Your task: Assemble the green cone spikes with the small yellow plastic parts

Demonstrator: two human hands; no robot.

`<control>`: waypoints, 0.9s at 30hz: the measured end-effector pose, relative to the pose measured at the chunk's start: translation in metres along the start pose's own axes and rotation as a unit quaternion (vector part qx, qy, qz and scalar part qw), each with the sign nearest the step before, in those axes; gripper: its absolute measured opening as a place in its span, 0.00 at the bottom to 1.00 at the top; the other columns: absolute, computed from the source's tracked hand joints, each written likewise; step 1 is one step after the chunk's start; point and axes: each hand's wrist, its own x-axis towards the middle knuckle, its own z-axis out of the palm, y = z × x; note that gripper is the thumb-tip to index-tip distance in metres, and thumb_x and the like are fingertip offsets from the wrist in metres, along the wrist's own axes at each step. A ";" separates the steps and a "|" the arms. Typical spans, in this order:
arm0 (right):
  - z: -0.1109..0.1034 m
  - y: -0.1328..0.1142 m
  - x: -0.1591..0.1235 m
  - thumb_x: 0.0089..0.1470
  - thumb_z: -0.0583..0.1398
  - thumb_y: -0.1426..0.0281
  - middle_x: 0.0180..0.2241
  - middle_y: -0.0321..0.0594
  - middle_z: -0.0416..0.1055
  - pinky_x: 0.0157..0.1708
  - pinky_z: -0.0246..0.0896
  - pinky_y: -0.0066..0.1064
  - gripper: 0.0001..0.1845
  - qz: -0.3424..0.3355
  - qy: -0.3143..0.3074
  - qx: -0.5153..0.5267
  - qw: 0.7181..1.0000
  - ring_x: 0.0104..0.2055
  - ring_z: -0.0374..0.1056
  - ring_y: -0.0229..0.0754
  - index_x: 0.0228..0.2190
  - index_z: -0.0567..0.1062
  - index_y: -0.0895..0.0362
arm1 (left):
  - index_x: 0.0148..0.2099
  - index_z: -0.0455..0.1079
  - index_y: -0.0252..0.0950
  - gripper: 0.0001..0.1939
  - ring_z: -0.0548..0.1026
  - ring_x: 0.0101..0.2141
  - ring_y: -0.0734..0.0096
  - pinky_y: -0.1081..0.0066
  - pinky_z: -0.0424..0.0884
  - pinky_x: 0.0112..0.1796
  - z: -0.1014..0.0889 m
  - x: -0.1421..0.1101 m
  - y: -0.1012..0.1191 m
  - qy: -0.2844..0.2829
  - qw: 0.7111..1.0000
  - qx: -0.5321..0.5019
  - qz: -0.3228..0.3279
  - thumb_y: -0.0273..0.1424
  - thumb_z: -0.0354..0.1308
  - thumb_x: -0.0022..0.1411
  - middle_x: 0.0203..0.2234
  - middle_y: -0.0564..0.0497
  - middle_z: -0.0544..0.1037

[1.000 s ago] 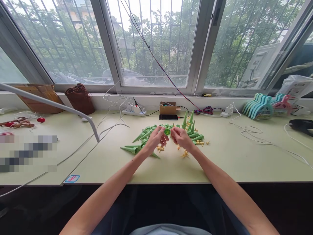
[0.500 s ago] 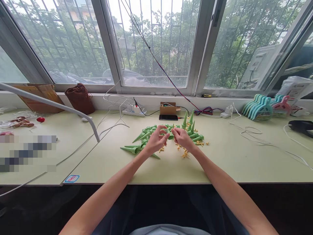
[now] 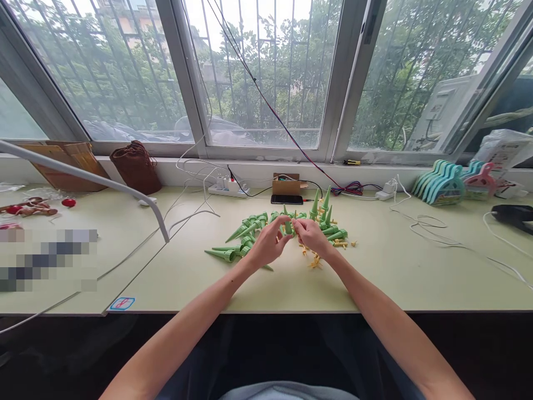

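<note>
The green spike [image 3: 288,226] is in the air above the tabletop [image 3: 187,283], between the two hands, with its point upward; its lower end is partly hidden by the fingers. I take this spike as the centre of the clock, with twelve toward the window [image 3: 262,83].

The left hand [image 3: 268,244] comes from about eight o'clock. Its thumb and forefinger make a half-open curve around the spike, but I cannot tell if they press on it. The right hand [image 3: 311,234] comes from about four o'clock, with its fingertips pinched close together at the side of the spike. It seems to have hold of the spike there; whether a small piece is also between these fingertips, I cannot tell.

At nine o'clock many lying spikes [image 3: 249,229] are spread, and at two o'clock some standing spikes [image 3: 314,208] point up. Loose yellow pieces [image 3: 315,262] lie between four and five o'clock. A phone [image 3: 287,199] rests at twelve.

For good handling, I would advise that one hand supports the spike firmly, while the other works only with the fingertips. The spike should be kept straight, without squeezing its thin point, and the wrists low and calm, so that the neighbouring standing spikes are not knocked.
</note>
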 end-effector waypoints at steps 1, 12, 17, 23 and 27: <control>0.001 0.000 0.000 0.58 0.52 0.48 0.15 0.30 0.52 0.16 0.47 0.28 0.26 0.000 -0.001 0.007 1.000 0.15 0.53 0.33 0.20 0.57 0.54 | 0.52 0.65 0.40 0.16 0.68 0.22 0.79 0.75 0.67 0.25 0.000 0.000 0.000 0.000 1.000 0.003 0.009 0.33 0.56 0.61 0.40 0.48 0.74; 0.004 -0.003 0.001 0.57 0.53 0.46 0.16 0.29 0.54 0.14 0.46 0.28 0.27 0.019 0.047 0.065 0.997 0.14 0.53 0.33 0.21 0.59 0.54 | 0.43 0.67 0.37 0.10 0.69 0.24 0.81 0.77 0.67 0.24 -0.002 0.002 0.004 0.092 0.996 0.008 0.011 0.38 0.52 0.64 0.38 0.49 0.70; 0.003 -0.002 0.000 0.58 0.52 0.47 0.16 0.31 0.55 0.17 0.48 0.28 0.26 -0.003 0.060 0.020 0.998 0.16 0.53 0.33 0.21 0.59 0.54 | 0.45 0.63 0.39 0.15 0.62 0.15 0.80 0.78 0.60 0.20 -0.001 0.003 0.002 0.084 0.993 -0.046 -0.071 0.44 0.48 0.67 0.16 0.59 0.66; 0.004 -0.013 -0.006 0.61 0.51 0.49 0.16 0.31 0.56 0.20 0.49 0.28 0.25 -0.051 0.022 -0.043 0.998 0.19 0.53 0.34 0.22 0.61 0.55 | 0.42 0.63 0.39 0.20 0.64 0.12 0.78 0.78 0.59 0.17 0.000 0.005 -0.001 0.049 0.986 -0.098 -0.127 0.50 0.45 0.66 0.13 0.59 0.68; 0.003 -0.017 -0.009 0.61 0.50 0.50 0.15 0.31 0.56 0.21 0.48 0.28 0.25 -0.061 0.019 -0.058 0.996 0.19 0.52 0.34 0.21 0.60 0.55 | 0.41 0.61 0.38 0.22 0.65 0.11 0.76 0.79 0.58 0.14 -0.002 0.006 -0.002 0.006 0.973 -0.162 -0.167 0.53 0.45 0.65 0.13 0.58 0.70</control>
